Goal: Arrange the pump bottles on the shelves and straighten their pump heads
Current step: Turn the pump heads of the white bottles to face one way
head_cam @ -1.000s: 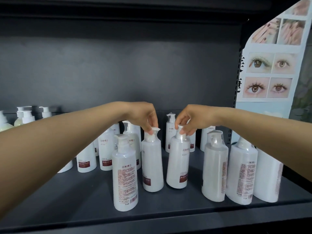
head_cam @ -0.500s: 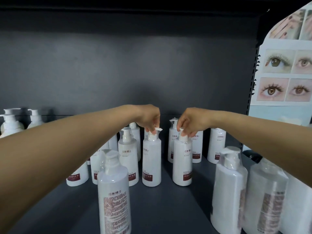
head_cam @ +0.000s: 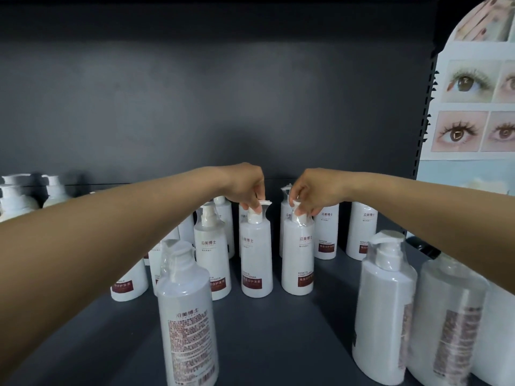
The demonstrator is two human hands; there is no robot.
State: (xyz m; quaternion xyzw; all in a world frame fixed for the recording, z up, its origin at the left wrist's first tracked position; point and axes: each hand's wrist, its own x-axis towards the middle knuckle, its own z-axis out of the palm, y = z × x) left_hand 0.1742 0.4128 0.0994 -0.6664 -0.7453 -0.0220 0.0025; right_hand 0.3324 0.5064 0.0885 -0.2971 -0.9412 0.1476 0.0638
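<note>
Head: two hands [head_cam: 245,188] [head_cam: 312,190], two pump heads [head_cam: 257,211] [head_cam: 296,210]

A: What colour are the pump bottles?
B: White, every one. The bottle under the left hand [head_cam: 255,254] and the bottle under the right hand [head_cam: 297,254] each carry a dark red label band low on the front, with grey lettering above it.
A: And the shelf [head_cam: 292,338]?
B: Dark grey, matt, with a back panel [head_cam: 209,101] of the same grey.
A: Near the shelf's front edge?
B: A white bottle [head_cam: 188,316] printed with a block of reddish-brown small text.
A: Past the right edge?
B: A pale poster [head_cam: 473,107] with pictures of brown eyes.
</note>
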